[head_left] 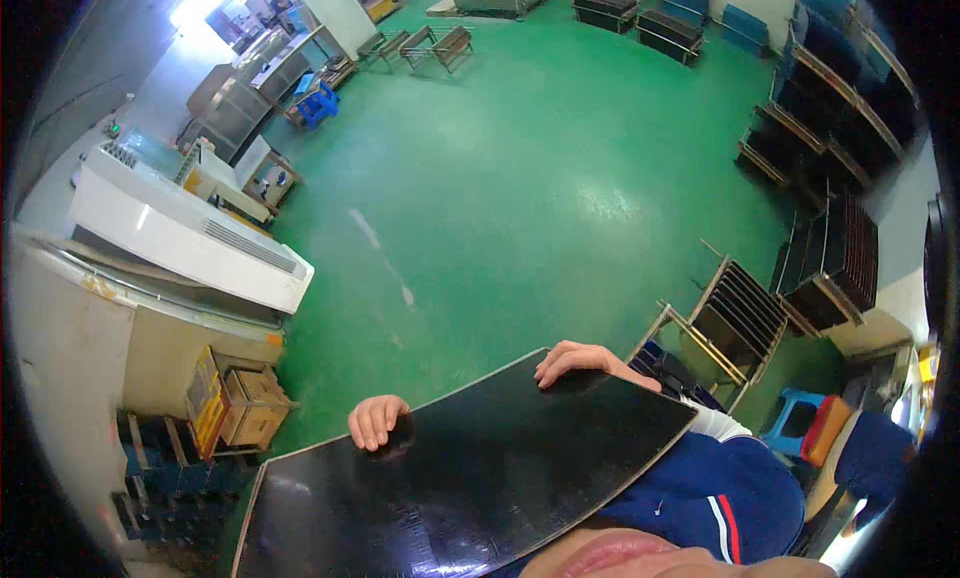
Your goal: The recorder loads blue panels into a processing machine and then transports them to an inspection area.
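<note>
A large, glossy black panel (460,468) with a thin pale edge fills the lower middle of the head view, tilted up close to my body. My left hand (378,421) grips its far edge left of the middle, fingers curled over onto the dark face. Farther right along that same edge, my right hand (580,362) is closed over it in the same way. Both thumbs are hidden behind the panel. A blue sleeve with a white and a red stripe (722,523) shows at the lower right.
Green floor (480,198) spreads ahead. A slatted metal rack (740,318) stands near my right, with stacked dark panels (835,263) beyond it. On the left are a white air conditioner (200,228) and a cardboard box (255,406). A blue stool (795,418) is at the right.
</note>
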`<state>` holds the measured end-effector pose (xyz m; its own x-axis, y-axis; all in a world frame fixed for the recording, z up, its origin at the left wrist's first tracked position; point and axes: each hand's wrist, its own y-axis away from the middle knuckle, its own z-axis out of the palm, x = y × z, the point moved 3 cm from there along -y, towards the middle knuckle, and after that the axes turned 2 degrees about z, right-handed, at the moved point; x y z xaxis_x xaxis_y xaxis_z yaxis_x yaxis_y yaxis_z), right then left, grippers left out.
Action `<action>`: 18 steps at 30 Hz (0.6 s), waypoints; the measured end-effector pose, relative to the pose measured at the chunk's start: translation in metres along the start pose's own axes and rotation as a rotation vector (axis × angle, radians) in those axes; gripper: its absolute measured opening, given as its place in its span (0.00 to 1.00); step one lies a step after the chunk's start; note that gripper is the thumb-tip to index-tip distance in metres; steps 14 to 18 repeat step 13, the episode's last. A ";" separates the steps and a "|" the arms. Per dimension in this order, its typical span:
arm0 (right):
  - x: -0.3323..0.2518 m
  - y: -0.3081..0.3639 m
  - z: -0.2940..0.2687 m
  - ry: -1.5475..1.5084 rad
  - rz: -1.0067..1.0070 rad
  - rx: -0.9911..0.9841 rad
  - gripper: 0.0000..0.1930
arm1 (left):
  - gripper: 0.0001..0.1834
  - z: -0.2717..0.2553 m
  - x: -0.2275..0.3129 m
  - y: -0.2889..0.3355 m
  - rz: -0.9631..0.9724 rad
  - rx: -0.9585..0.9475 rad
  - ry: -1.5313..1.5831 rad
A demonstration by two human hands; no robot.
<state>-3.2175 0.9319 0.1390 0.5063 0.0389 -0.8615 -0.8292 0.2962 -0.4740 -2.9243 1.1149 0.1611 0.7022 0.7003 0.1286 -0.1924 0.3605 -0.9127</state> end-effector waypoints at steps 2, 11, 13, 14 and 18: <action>-0.006 -0.003 -0.015 0.051 0.023 0.005 0.20 | 0.05 -0.010 -0.014 -0.009 -0.002 0.001 0.005; 0.009 -0.014 -0.083 0.061 0.103 0.079 0.23 | 0.05 -0.076 -0.068 -0.028 0.003 0.065 0.016; 0.027 -0.016 -0.099 0.058 0.120 0.080 0.25 | 0.05 -0.093 -0.076 -0.033 0.003 0.062 0.017; 0.027 -0.016 -0.099 0.058 0.120 0.080 0.25 | 0.05 -0.093 -0.076 -0.033 0.003 0.062 0.017; 0.027 -0.016 -0.099 0.058 0.120 0.080 0.25 | 0.05 -0.093 -0.076 -0.033 0.003 0.062 0.017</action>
